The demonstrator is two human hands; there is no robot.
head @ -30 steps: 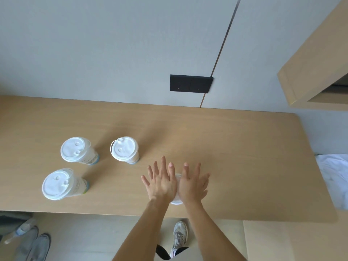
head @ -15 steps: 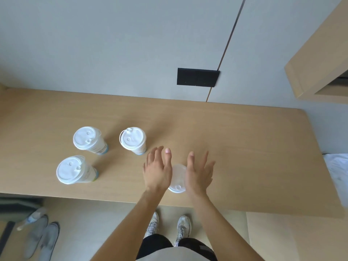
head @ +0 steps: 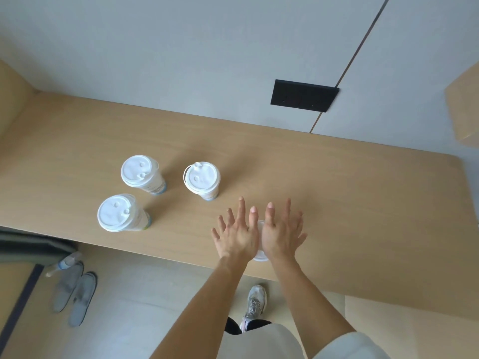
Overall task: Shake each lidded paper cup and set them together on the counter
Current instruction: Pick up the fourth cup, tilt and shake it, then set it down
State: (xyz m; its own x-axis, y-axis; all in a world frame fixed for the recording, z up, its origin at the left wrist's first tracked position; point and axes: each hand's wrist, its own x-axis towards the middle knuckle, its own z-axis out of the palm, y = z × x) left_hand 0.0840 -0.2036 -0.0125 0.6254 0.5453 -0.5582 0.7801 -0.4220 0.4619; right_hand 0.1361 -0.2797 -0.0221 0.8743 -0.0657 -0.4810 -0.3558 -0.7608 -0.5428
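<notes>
Fourth cup (head: 260, 251) pressed between flat palms of left hand (head: 237, 237) and right hand (head: 280, 235), fingers splayed; only lid slivers visible. Three lidded cups (head: 201, 180) stand on counter (head: 350, 203), left of it.

Counter: light wood counter (head: 337, 203), running along the wall.
On it: three lidded paper cups (head: 141, 174) (head: 202, 180) (head: 119, 213), upright, grouped left.

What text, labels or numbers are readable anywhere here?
None readable.
Back-left cup: small print block low on its side, too blurred to read.
Other cups, lids: embossed bumps only, no legible text.
Black wall panel: no markings visible.
</notes>
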